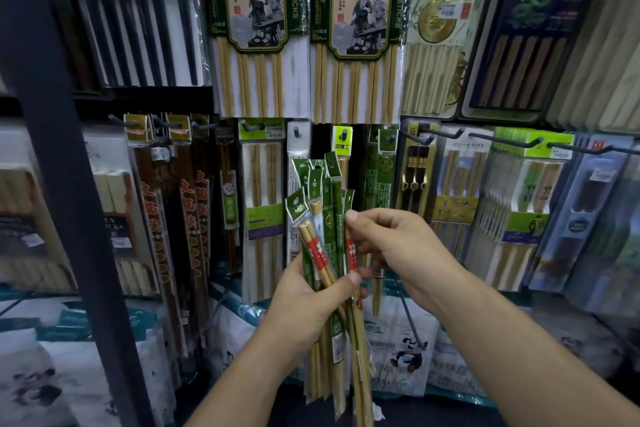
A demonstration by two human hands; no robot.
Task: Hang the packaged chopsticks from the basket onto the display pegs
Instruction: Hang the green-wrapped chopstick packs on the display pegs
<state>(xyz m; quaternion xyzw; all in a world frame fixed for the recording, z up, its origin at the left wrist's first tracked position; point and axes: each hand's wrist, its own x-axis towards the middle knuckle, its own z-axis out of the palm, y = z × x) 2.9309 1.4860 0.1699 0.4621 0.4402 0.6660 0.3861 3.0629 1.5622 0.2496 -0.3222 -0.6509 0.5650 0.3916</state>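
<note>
Left hand (304, 305) curls round the fanned chopstick packs (334, 204) at mid-length. Right hand (398, 246) pinches one pack just above the left thumb. Judged light, stiff, film slippery. Grip near green headers (330, 163) above the fingers (351, 279), under the pegs (296, 132).

Left hand (304, 305), right hand (398, 246) and forearms (519, 340) are bare.
</note>
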